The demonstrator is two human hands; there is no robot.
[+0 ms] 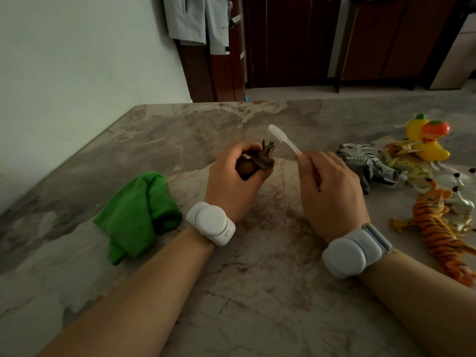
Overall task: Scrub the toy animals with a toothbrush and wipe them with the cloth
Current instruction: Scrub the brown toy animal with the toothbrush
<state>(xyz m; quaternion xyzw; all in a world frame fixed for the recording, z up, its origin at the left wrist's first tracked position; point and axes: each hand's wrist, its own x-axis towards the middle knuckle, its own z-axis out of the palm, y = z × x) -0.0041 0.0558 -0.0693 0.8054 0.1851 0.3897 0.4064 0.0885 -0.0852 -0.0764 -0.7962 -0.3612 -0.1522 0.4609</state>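
Gripping a small brown horned toy animal (262,159), the left hand (231,184) sits just left of the frame's centre, its fingers curled round the body so that only the spiky head and horns stick out at the top.

At far left, a crumpled green cloth (136,215) lies on the marble table (257,292), apart from the left forearm. Each wrist wears a white wristband (211,222).

Right of the held toy, a toothbrush (282,140) slants up toward the upper left. Its white head hangs just above the horns; whether the bristles touch them cannot be told. The right hand (332,191) pinches the handle between thumb and curled fingers, right of centre.

Further right, along the frame's right edge, more toy animals lie in a loose heap on the table. A zebra (360,154) is nearest the right hand, with a grey animal (376,173) touching it below. Beyond them come a yellow spotted animal (407,164) and, lower down, an orange striped tiger (438,230) on its side. A yellow and orange plastic toy (427,140) sits above the heap.

At top centre, a pale jacket (195,19) hangs beside dark wooden cabinets (296,39).
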